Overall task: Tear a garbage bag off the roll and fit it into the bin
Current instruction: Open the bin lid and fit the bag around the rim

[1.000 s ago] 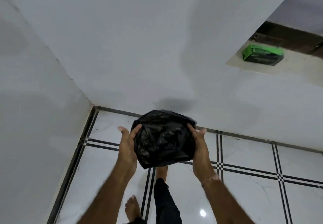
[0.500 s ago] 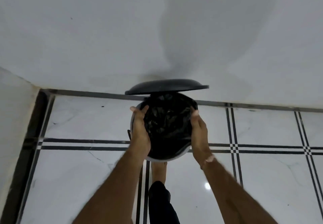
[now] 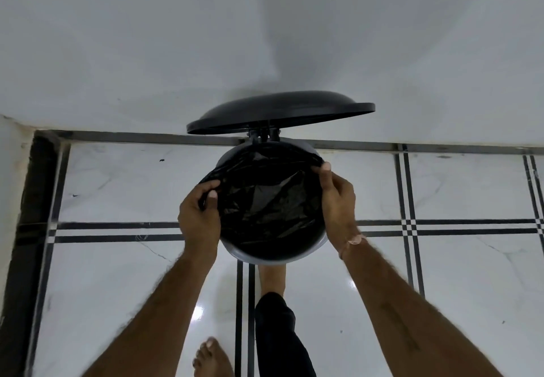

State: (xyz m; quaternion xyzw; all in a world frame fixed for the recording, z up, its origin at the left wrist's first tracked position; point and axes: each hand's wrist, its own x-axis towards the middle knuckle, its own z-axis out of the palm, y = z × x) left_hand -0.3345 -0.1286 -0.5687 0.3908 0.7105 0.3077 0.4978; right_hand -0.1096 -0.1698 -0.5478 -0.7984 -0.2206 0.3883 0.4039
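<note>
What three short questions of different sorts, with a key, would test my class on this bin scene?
1. True or false: the lid is shut.
2. What are both hands gripping?
A. the bag
B. the lid
C. a roll
3. Fill in: a bare foot stands at the base of the ____.

Key: 1 false, the lid stands raised. 2 A: the left hand and right hand pinch the bag's edge. 3 bin.

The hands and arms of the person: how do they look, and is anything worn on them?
Both forearms are bare, with no sleeves, and show dark hair. The left hand wears nothing that can be seen. The right hand has a thin thread band around its wrist, pale with a pinkish knot. No gloves, rings or watch show.
</note>
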